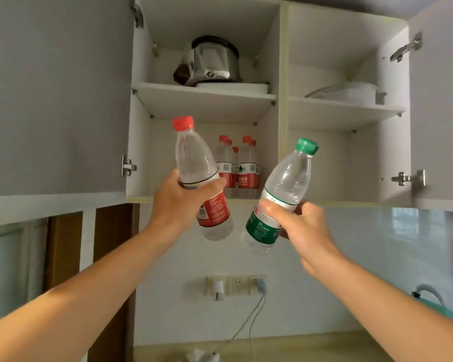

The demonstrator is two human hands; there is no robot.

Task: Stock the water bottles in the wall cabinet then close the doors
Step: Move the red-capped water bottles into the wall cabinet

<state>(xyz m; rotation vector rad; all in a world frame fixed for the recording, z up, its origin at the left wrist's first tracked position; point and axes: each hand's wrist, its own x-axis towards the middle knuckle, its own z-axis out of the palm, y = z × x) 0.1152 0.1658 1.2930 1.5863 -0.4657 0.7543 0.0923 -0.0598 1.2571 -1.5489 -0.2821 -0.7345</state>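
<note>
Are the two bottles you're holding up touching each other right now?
Apart. The head view shows bare wall between the red-capped clear plastic bottle in the left hand and the green-capped clear plastic bottle in the right hand.

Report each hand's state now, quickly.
Left hand: closed around the red-capped water bottle, raised toward the cabinet.
Right hand: closed around the green-capped water bottle, also raised.

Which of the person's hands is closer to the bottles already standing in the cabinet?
Left. The left hand, gripping a red-capped bottle, is just left of and below the stocked bottles. The right hand, gripping a green-capped bottle, sits farther off, down to their right.
</note>
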